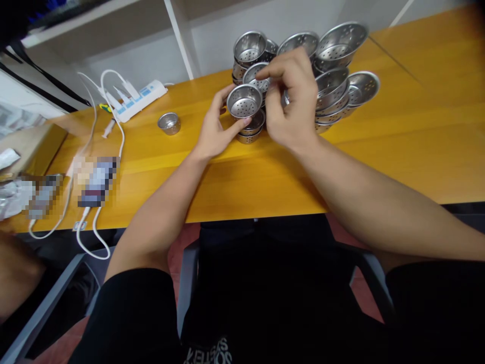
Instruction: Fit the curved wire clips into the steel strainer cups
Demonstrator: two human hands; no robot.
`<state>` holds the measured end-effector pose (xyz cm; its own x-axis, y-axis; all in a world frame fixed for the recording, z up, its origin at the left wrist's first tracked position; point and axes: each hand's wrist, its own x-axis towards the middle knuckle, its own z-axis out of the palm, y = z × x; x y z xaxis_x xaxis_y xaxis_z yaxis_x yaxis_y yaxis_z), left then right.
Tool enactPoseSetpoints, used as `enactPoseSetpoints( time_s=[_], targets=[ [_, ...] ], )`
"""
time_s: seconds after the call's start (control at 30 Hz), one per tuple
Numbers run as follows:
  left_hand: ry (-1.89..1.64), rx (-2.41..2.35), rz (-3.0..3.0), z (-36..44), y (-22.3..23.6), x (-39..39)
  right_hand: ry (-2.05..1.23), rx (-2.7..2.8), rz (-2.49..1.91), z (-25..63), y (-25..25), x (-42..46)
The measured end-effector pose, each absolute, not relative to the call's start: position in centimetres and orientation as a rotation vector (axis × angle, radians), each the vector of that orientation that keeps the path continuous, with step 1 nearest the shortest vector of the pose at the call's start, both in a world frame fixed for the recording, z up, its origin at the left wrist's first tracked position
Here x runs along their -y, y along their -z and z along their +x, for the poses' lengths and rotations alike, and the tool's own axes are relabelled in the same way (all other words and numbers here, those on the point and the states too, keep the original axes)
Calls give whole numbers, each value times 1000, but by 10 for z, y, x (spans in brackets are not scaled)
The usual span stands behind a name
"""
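My left hand [217, 126] is wrapped round a small perforated metal cup [244, 103], thumb on the front and fingers behind. That cup sits at the top of a short stack, with more cups [250, 135] below it. My right hand [291, 96] is curled at another perforated cup [252, 75] just behind. Its index finger reaches over that cup's rim and its thumb is at the right side, seemingly pinching the edge. The other right fingers are bent and partly hidden.
Stacks of larger perforated bowls [333, 91] stand right of my hands, with more cups [250, 48] behind. A lone small cup [169, 124] sits to the left. Further left are a power strip [142, 101], white cables and a phone [98, 182]. Another person's arm [17, 273] shows at lower left.
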<state>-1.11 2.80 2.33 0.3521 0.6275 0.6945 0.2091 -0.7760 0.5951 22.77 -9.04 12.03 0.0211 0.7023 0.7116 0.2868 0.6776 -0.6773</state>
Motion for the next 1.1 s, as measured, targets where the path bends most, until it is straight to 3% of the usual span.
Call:
enactPoseSetpoints(
  time_s=[0.3,0.5,0.67,0.83,1.1],
  targets=[
    [-1353,-679,2205,-7,-1,-40,-302,1576,-774,227,-118,87],
    [-1335,-657,2216,-8,-1,-41,-577,1599,-907,227,-116,86],
    [-1306,-680,2212,-9,-7,-34,-319,1618,-862,225,-118,87],
    [-1282,-690,2221,-14,-12,-30,-303,1623,-819,224,-119,90],
    [-1554,-1169,2224,-87,-45,-63,-313,1639,-742,225,-114,83]
  ],
)
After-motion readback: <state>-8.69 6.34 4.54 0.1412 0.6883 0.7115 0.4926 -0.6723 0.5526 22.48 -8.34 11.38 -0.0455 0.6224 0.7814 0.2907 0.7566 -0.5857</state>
